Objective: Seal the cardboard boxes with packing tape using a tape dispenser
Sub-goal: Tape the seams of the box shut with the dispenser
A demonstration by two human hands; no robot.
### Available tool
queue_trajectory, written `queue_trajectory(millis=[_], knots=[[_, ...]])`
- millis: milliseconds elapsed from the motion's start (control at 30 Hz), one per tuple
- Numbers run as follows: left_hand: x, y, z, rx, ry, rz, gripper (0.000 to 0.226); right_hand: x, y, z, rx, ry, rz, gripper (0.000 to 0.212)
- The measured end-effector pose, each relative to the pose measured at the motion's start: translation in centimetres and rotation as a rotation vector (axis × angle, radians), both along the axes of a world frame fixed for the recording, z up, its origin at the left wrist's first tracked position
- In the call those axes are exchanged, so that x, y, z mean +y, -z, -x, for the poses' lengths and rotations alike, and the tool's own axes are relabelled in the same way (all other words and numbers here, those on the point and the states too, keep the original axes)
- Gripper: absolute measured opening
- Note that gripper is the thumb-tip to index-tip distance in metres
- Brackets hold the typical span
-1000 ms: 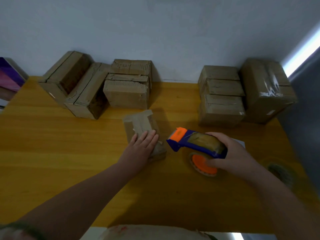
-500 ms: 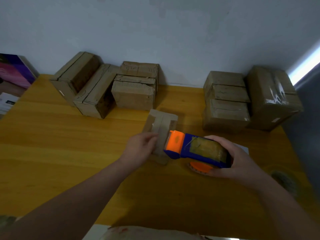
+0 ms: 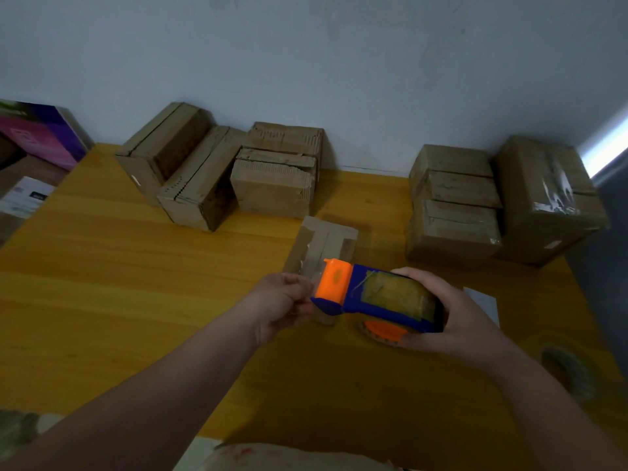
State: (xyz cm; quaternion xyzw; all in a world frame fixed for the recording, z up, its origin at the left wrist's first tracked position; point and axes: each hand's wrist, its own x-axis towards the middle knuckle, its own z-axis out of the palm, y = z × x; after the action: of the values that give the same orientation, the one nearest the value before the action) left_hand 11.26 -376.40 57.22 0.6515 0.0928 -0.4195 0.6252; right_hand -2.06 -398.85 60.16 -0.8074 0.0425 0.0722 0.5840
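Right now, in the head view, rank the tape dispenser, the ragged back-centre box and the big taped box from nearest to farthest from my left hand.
From the left hand:
1. Tape dispenser, immediately to its right, held by the right hand.
2. Ragged back-centre box, beyond it near the wall.
3. Big taped box, far right corner.

Purple box (image 3: 44, 139), white booklet (image 3: 24, 198), yellow table (image 3: 136, 300)
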Motion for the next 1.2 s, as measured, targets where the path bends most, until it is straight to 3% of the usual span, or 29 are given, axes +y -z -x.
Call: queue_trajectory(millis=[200,333,633,967,1200], knots=[[1.9,0.6,-2.1,-0.177,-0.012,-0.166,0.017,1.4,-1.4,-1.1,-0.044,-0.099,0.168,0.070],[5.1,1.9,-4.2,-0.275,-0.129,-0.306,0.020,0.2,-1.6,-0.7,-0.027,-0.122,0.265,0.071],[4.8,4.7,-3.5,-0.475,-0.126,-0.481,0.036,-0.5,0.0,-1.2,-0.047,-0.171,0.403,0.084],[4.6,6.5,-2.6,-0.520,-0.121,-0.496,0.040,-1.4,1.9,-1.2,0.001,-0.164,0.431,0.074],[4.7,7.4,-2.8,-0.404,-0.113,-0.406,0.033,-1.8,3.0,-1.1,0.042,-0.158,0.452,0.082]])
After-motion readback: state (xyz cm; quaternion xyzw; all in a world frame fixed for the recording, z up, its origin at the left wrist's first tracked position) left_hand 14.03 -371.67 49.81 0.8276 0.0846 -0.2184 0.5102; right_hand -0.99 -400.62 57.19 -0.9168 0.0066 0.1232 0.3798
